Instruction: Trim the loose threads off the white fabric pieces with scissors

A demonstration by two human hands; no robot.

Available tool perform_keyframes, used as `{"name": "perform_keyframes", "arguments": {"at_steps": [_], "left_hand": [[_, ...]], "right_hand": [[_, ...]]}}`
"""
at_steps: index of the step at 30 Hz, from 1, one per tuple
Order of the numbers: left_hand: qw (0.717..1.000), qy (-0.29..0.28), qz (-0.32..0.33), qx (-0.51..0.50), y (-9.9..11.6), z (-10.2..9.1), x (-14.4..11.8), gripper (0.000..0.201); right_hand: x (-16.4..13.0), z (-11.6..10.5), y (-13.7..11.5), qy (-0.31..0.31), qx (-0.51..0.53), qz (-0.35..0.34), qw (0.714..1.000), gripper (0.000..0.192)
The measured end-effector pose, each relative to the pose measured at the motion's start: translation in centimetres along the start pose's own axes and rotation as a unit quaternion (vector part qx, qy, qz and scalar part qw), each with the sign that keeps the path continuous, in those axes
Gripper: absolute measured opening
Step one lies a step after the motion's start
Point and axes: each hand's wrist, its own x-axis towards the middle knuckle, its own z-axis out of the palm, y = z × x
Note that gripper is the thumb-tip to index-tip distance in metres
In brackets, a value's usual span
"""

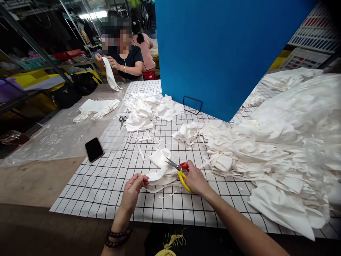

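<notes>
Between finger and thumb, my left hand [133, 187] pinches the end of a white fabric piece [161, 172] above the checked cloth. My right hand [195, 177] grips scissors [183, 175] with one red and one yellow handle loop. Their blades point up and left, over the fabric piece, and look nearly closed. Small white scraps [161, 197] are scattered on the checked cloth around my hands.
A large white fabric heap [255, 149] covers the right side. Beyond my hands lie another white pile [149, 110], small dark scissors [123, 121] and a phone [94, 149]. A tall blue board [213, 57] stands behind. Across the table, a co-worker [130, 60] holds white cloth.
</notes>
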Motion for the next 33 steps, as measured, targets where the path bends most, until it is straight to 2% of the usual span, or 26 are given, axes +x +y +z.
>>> {"name": "perform_keyframes", "arguments": {"at_steps": [2, 5, 9, 12, 15, 17, 22, 25, 27, 28, 29, 31, 32, 33], "left_hand": [[0.999, 0.033, 0.027, 0.011, 0.2, 0.2, 0.1, 0.024], [0.996, 0.059, 0.061, -0.021, 1.3, 0.0, -0.3, 0.023], [0.991, 0.036, 0.021, -0.124, 2.8, -0.1, -1.4, 0.021], [0.983, 0.082, 0.020, -0.166, 3.4, 0.3, -1.8, 0.020], [0.973, 0.128, 0.024, -0.191, 4.0, 0.7, -1.5, 0.021], [0.964, 0.154, 0.031, -0.213, 4.3, 0.6, -1.1, 0.017], [0.961, 0.162, 0.049, -0.219, 4.2, 0.0, 0.2, 0.011], [0.973, 0.156, 0.064, -0.158, 3.7, -0.8, 0.5, 0.015], [0.988, 0.132, 0.073, -0.031, 3.8, -1.6, 0.4, 0.021], [0.987, 0.126, 0.082, 0.063, 4.0, -1.9, 0.2, 0.025], [0.973, 0.132, 0.096, 0.163, 4.3, -2.1, -0.2, 0.027], [0.923, 0.170, 0.125, 0.323, 5.1, -1.7, -1.1, 0.028], [0.908, 0.177, 0.128, 0.357, 5.3, -1.0, -1.6, 0.028], [0.914, 0.153, 0.112, 0.358, 5.5, 0.0, -2.0, 0.030]], "right_hand": [[0.7, 0.2, -0.4, 0.005, -0.004, -0.003, 1.000, 0.024], [1.6, -1.0, -0.4, -0.013, 0.004, 0.007, 1.000, 0.023], [2.7, -3.8, 0.2, -0.009, 0.015, 0.032, 0.999, 0.019], [3.0, -4.5, 0.2, -0.026, 0.022, 0.028, 0.999, 0.024], [2.6, -2.9, -0.3, -0.065, 0.038, 0.007, 0.997, 0.033], [2.3, -1.1, -0.8, -0.058, 0.047, -0.011, 0.997, 0.034], [3.5, 2.4, -2.1, -0.044, 0.060, -0.093, 0.993, 0.040], [4.9, 2.8, -2.4, -0.060, 0.068, -0.137, 0.987, 0.034], [5.5, 2.4, -2.4, -0.056, 0.077, -0.155, 0.983, 0.027], [5.6, 1.9, -2.4, -0.046, 0.083, -0.163, 0.982, 0.025], [5.7, 1.4, -2.5, -0.029, 0.090, -0.172, 0.981, 0.024], [5.3, 0.1, -2.8, 0.018, 0.107, -0.193, 0.975, 0.023], [4.9, -0.5, -3.0, 0.042, 0.116, -0.204, 0.971, 0.023], [4.3, -1.1, -3.3, 0.064, 0.124, -0.215, 0.967, 0.023]]}}
